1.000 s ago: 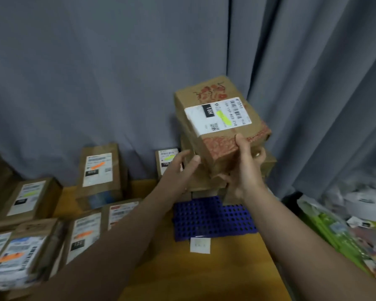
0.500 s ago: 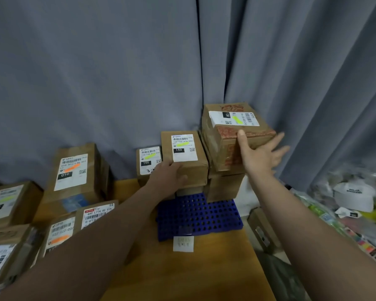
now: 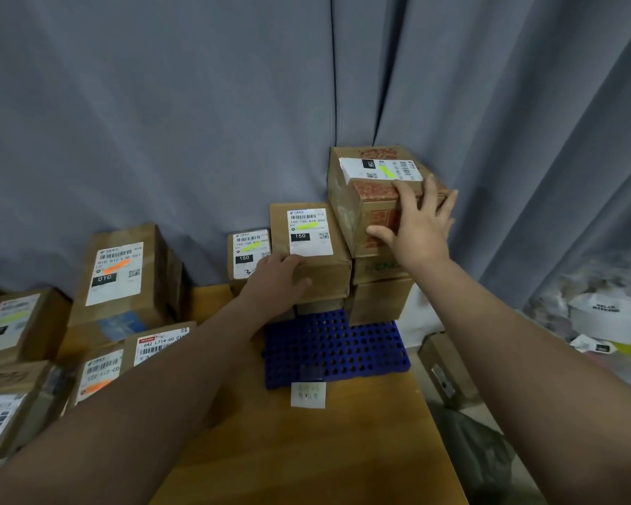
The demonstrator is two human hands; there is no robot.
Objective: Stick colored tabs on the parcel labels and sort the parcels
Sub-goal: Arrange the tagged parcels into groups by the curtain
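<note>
A brown parcel with red print (image 3: 365, 176) and a yellow-green tab on its label lies on top of a stack of boxes at the back right of the blue pallet (image 3: 334, 349). My right hand (image 3: 418, 224) presses flat against its front face, fingers spread. My left hand (image 3: 275, 282) rests on the front corner of a lower parcel marked 150 (image 3: 308, 246), which also carries a yellow-green tab. Another 150 parcel (image 3: 248, 253) stands behind it to the left.
Several parcels with orange or yellow-green tabs sit at the left, among them a tall one marked 010 (image 3: 119, 275). A white paper slip (image 3: 308, 394) lies before the pallet. Bags and a white cap (image 3: 603, 315) clutter the floor at right. Grey curtains hang behind.
The red-printed parcel went from held in the air by both hands down onto the stack. My left hand moved to the 150 parcel; my right hand now pushes flat against the placed parcel.
</note>
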